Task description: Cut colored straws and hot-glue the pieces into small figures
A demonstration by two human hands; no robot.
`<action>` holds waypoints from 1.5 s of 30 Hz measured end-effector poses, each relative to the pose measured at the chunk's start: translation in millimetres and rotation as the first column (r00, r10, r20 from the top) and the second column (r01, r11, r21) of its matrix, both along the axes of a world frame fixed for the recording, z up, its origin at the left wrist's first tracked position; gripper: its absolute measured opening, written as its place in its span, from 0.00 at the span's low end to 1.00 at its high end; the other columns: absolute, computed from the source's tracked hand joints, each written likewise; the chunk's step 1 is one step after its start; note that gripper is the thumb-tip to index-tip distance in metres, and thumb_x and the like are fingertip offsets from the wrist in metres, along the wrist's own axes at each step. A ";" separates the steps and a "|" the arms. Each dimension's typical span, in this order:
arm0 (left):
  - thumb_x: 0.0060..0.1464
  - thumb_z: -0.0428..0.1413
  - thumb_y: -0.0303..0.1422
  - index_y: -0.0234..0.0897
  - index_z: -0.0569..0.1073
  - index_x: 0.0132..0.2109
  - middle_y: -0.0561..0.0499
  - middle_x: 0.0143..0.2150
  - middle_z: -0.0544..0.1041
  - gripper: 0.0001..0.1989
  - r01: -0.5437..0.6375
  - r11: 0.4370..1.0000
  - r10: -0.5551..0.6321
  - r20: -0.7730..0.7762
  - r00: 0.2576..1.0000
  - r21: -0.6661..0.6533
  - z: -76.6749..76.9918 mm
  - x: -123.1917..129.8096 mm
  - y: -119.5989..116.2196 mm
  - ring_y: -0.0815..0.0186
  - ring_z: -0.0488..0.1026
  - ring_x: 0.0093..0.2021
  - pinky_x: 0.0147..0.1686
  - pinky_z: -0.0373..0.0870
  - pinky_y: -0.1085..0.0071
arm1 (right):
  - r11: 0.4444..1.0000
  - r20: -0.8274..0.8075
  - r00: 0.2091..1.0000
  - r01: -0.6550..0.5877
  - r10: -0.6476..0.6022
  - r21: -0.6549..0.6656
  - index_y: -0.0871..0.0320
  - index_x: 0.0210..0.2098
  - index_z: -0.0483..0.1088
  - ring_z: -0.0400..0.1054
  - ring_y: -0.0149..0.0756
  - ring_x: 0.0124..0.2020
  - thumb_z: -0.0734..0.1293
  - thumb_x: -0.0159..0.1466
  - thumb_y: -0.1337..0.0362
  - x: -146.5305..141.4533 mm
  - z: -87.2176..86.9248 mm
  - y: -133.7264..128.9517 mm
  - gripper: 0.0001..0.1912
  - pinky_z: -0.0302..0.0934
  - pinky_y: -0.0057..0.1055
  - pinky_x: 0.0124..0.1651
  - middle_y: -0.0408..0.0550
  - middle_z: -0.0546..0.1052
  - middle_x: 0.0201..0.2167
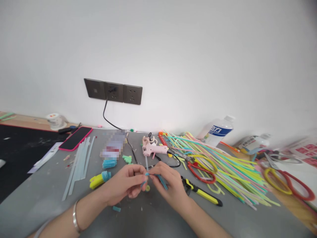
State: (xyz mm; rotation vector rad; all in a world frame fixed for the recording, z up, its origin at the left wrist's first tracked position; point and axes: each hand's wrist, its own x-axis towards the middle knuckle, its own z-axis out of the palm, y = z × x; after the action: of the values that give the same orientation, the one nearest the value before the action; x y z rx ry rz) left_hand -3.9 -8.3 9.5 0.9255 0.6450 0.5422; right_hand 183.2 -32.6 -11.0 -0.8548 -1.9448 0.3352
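Between my hands, over the grey mat, is a blue pipe cleaner [162,182]. My left hand [132,182] pinches one end of it between thumb and fingers. My right hand [170,185] holds the strip close by, and its free end passes under my fingers. A pink glue gun [155,149] lies just beyond my fingertips, with a translucent glue stick [146,162] pointing from it toward my hands. By my left wrist is a yellow piece [96,181] with a blue coil on its end. Yellow-and-black pliers [206,196] rest beside my right hand.
Many pastel pipe cleaners [223,165] spread at the right, with red-and-yellow scissors [201,168] on their near side. A white bottle [219,130] stands behind. At the left lie loose glue sticks [80,162] and a phone [76,138]. A black cord [104,114] runs to the wall socket.
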 end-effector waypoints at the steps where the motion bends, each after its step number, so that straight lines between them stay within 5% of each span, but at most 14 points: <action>1: 0.49 0.66 0.44 0.33 0.68 0.29 0.56 0.22 0.71 0.20 -0.002 1.000 0.002 -0.016 1.000 0.011 -0.3 0.0 0.2 0.81 0.57 0.13 0.14 0.50 0.81 | 1.000 -0.011 1.000 -0.008 0.008 -0.004 0.55 0.41 0.71 0.67 0.34 0.28 0.64 0.66 0.74 0.0 -0.1 0.2 0.08 0.60 0.28 0.30 0.46 0.74 0.28; 18: 0.48 0.63 0.51 0.35 0.66 0.29 0.55 0.22 0.72 0.23 0.057 0.988 -0.044 -0.089 0.995 0.141 -0.5 1.9 -2.6 0.77 0.64 0.16 0.15 0.53 0.80 | 0.998 -0.127 0.990 -0.060 0.058 -0.014 0.55 0.37 0.71 0.67 0.31 0.25 0.64 0.63 0.74 -2.3 3.3 -1.6 0.08 0.60 0.26 0.28 0.43 0.75 0.26; 26: 0.57 0.58 0.48 0.34 0.69 0.31 0.54 0.24 0.73 0.20 0.040 0.920 0.035 -0.183 0.983 0.391 -7.2 -1.1 -3.0 0.74 0.69 0.20 0.19 0.58 0.79 | 0.998 -0.064 0.997 0.051 -0.053 -0.019 0.56 0.31 0.69 0.62 0.29 0.22 0.64 0.64 0.72 -7.2 2.4 -5.5 0.06 0.56 0.25 0.26 0.40 0.68 0.22; 45: 0.56 0.60 0.46 0.34 0.69 0.30 0.55 0.24 0.68 0.19 -0.043 0.928 0.082 -0.090 0.993 0.371 -5.8 -1.0 0.6 0.74 0.65 0.21 0.20 0.64 0.78 | 0.999 -0.044 0.999 0.022 -0.020 0.049 0.56 0.38 0.74 0.70 0.35 0.29 0.66 0.65 0.73 -1.0 3.4 -0.6 0.07 0.63 0.30 0.31 0.47 0.76 0.27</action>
State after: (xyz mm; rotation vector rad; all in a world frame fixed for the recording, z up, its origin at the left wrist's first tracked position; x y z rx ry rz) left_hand -4.9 -7.7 3.8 1.2979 0.6804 0.6904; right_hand 182.2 -33.2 -7.5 -0.8284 -1.8953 0.2899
